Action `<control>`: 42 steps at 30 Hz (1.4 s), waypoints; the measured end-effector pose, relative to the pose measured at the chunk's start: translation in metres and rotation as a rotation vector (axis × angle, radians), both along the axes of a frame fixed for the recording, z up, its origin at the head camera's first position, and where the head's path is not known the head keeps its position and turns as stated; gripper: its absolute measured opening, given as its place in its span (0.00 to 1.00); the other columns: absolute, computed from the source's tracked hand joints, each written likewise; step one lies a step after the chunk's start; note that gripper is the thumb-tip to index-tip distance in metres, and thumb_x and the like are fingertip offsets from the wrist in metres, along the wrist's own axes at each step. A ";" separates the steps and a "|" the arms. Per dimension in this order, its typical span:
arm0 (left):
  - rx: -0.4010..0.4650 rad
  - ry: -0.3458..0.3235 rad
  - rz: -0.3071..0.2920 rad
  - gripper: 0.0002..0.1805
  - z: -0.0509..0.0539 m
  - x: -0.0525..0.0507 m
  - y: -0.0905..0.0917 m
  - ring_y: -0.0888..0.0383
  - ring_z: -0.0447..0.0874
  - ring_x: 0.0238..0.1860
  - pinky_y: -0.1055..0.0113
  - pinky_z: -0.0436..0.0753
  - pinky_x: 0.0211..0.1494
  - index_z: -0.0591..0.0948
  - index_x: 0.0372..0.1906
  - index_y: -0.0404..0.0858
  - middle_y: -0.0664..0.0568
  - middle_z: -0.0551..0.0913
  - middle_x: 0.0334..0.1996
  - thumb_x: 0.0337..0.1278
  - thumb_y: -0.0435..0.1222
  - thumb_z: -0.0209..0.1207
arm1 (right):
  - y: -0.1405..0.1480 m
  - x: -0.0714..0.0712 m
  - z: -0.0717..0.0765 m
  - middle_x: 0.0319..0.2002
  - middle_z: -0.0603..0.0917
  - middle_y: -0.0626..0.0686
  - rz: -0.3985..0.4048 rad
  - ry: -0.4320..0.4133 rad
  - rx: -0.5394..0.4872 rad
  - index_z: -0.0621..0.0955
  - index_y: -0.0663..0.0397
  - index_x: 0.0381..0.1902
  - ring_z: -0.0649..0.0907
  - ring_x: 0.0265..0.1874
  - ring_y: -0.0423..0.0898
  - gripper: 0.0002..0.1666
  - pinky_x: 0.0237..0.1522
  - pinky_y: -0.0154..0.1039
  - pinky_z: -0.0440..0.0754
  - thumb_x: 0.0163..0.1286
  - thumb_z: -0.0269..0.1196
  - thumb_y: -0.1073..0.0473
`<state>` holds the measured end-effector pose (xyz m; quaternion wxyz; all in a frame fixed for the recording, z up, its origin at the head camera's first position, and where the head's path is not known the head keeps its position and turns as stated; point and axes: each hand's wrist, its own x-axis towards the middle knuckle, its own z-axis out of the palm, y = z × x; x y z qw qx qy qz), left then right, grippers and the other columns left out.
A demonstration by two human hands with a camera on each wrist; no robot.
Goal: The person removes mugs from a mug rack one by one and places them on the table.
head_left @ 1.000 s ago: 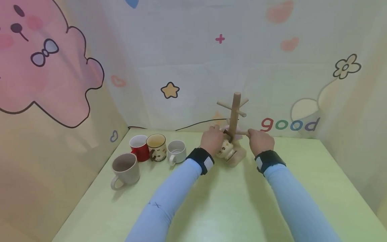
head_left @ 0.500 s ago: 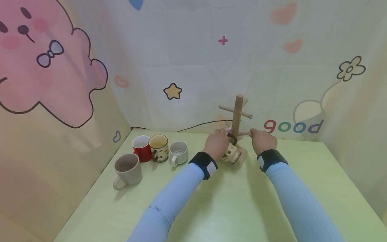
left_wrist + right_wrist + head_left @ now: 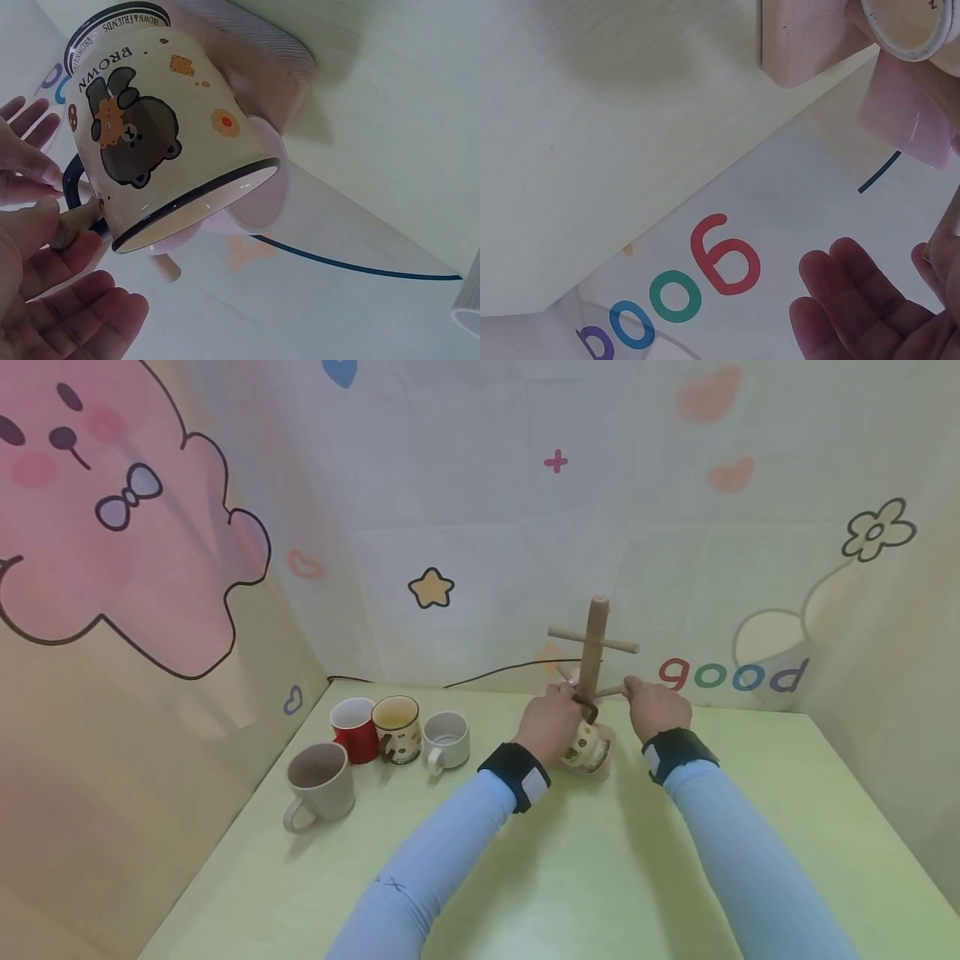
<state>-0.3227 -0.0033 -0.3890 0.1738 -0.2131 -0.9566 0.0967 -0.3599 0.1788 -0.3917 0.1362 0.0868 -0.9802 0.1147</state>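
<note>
Wooden and pale, a mug tree is standing right of centre in the head view, on the light green counter. The left hand is reaching in on its left side, partly covering a cream mug that is hanging tilted, base toward the lower right. On the other side, the right hand is pinching the end of a low right peg. Left of centre, a taupe mug, a red mug, a patterned mug and a small white mug are sitting close together.

In the left wrist view, thumb and forefinger at the lower left are pinching the end of a left peg, right by the cream mug's dark handle, while the other fingers are spreading loosely. The mug is filling the upper left, showing its bear print, and a pink mug is showing behind it.

In the right wrist view, three fingers are lying slightly bent at lower right; I cannot tell the pinch there.
</note>
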 end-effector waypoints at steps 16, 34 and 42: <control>-0.015 0.026 -0.034 0.13 0.000 0.001 0.011 0.57 0.79 0.48 0.68 0.82 0.32 0.87 0.52 0.56 0.51 0.79 0.52 0.71 0.44 0.56 | 0.008 0.010 0.010 0.18 0.78 0.57 -0.007 -0.091 0.063 0.74 0.61 0.57 0.78 0.16 0.54 0.16 0.21 0.52 0.79 0.77 0.54 0.58; 0.218 -0.109 0.114 0.18 0.001 -0.034 -0.034 0.53 0.81 0.42 0.59 0.84 0.35 0.85 0.46 0.43 0.50 0.80 0.41 0.74 0.49 0.50 | -0.064 0.053 0.014 0.19 0.74 0.57 0.007 0.075 0.010 0.83 0.61 0.32 0.75 0.11 0.50 0.26 0.12 0.44 0.71 0.75 0.57 0.43; 0.238 -0.117 0.154 0.18 -0.008 -0.052 -0.044 0.53 0.83 0.39 0.58 0.85 0.35 0.85 0.46 0.42 0.48 0.82 0.41 0.72 0.50 0.53 | -0.080 0.050 0.005 0.17 0.72 0.53 -0.008 0.019 0.097 0.84 0.60 0.28 0.76 0.13 0.49 0.24 0.13 0.43 0.73 0.73 0.61 0.45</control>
